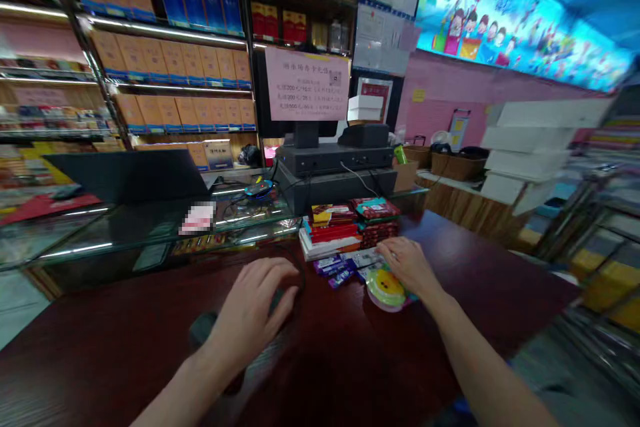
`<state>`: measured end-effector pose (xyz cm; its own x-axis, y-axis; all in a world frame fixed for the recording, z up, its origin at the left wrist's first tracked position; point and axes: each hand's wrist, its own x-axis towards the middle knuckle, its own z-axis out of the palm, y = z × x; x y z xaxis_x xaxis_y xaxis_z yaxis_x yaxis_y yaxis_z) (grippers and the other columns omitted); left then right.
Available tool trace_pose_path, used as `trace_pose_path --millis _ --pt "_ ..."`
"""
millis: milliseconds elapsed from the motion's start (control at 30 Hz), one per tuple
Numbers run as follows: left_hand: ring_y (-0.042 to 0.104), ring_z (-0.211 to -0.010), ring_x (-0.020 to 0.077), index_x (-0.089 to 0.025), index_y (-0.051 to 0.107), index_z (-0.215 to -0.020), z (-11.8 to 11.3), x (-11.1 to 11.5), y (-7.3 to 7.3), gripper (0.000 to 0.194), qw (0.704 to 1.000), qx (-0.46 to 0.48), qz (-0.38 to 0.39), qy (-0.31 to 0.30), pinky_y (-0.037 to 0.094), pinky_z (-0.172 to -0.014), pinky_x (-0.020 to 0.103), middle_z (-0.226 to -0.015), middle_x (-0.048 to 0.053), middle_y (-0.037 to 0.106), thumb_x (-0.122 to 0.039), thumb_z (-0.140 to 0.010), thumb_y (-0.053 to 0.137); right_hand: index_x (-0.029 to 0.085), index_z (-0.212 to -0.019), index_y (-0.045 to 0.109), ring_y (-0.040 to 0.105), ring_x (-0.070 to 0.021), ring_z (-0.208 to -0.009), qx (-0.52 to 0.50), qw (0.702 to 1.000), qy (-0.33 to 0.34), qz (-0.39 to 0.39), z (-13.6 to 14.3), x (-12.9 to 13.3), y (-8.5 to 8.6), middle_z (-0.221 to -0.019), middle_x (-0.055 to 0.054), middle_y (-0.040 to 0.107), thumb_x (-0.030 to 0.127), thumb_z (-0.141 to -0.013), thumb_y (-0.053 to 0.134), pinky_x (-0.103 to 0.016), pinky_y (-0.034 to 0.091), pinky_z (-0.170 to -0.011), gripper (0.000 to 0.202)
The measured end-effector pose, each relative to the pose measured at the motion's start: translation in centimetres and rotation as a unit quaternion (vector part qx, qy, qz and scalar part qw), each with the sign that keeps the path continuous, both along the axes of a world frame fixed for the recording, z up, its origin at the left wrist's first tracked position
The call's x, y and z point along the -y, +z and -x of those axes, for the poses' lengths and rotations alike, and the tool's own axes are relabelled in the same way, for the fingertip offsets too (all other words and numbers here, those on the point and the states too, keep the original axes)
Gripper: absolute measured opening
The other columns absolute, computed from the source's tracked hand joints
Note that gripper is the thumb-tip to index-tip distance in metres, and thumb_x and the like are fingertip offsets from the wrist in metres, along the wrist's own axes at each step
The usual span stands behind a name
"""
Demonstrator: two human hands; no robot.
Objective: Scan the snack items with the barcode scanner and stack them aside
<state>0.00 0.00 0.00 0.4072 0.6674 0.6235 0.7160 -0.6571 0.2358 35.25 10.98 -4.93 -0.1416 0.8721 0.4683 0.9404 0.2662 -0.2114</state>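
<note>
Above the dark red tabletop (320,353), my left hand (257,300) is loosely curved, its thumb apart from the fingers. A dark patch shows in that gap; I cannot make out what it is. Near the left wrist lies a dark rounded object (203,329). My right hand (407,263) has its fingers bent together at the edge of a silvery packet (367,257). Just below these fingers is a round yellow-and-green packaged item (386,288). Several small purple packets (336,268) lie to its left. Red wrapped snack packs (334,232) are stacked behind, beside darker red packs (377,230).
A monitor with a pink paper sign (307,85) stands behind on a black cash drawer (335,190). To the left are a glass counter (250,213) and a dark laptop-like screen (130,175). White boxes (525,150) are stacked at right. Boxed goods fill the shelves (170,37).
</note>
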Motion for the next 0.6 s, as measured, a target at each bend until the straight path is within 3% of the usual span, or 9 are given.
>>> trace_pose_path --millis 200,300,467,600 --pt "0.058 -0.113 0.0239 -0.022 0.059 -0.114 -9.0 -3.8 -1.4 0.026 0.995 0.011 0.087 -0.037 0.046 -0.099 0.041 -0.117 0.007 0.065 -0.031 -0.09 0.06 0.021 -0.09 0.076 0.067 -0.0223 -0.094 -0.01 0.998 -0.043 0.036 -0.9 -1.1 0.0 -0.099 -0.009 0.076 0.04 -0.1 0.038 -0.029 0.043 -0.079 0.044" --pt "0.057 -0.117 0.027 -0.022 0.055 -0.124 -12.1 -4.6 -2.9 0.045 0.988 0.011 0.147 -0.05 0.044 -0.102 0.044 -0.124 0.008 0.063 -0.043 -0.086 0.066 0.022 -0.09 0.076 0.068 -0.0223 -0.092 -0.032 0.995 -0.078 0.058 -1.3 -1.3 -0.4 -0.098 -0.009 0.076 0.042 -0.1 0.037 -0.028 0.044 -0.076 0.045" --pt "0.054 -0.123 0.0317 -0.024 0.047 -0.139 -15.1 -5.2 -5.1 0.082 0.972 0.03 0.225 -0.062 0.043 -0.104 0.045 -0.138 0.01 0.056 -0.062 -0.072 0.074 0.023 -0.093 0.076 0.068 -0.0248 -0.1 -0.072 0.988 -0.099 0.096 -1.4 -1.3 -1.0 -0.105 -0.008 0.075 0.045 -0.1 0.036 -0.03 0.044 -0.079 0.046" --pt "0.055 -0.122 0.0344 -0.022 0.045 -0.142 -16.0 -5.8 -5.4 0.083 0.965 0.039 0.257 -0.043 0.042 -0.103 0.048 -0.137 0.012 0.058 -0.055 -0.073 0.076 0.024 -0.094 0.076 0.068 -0.025 -0.099 -0.08 0.987 -0.1 0.101 -1.2 -1.0 -1.0 -0.106 -0.008 0.075 0.045 -0.1 0.035 -0.029 0.044 -0.077 0.046"
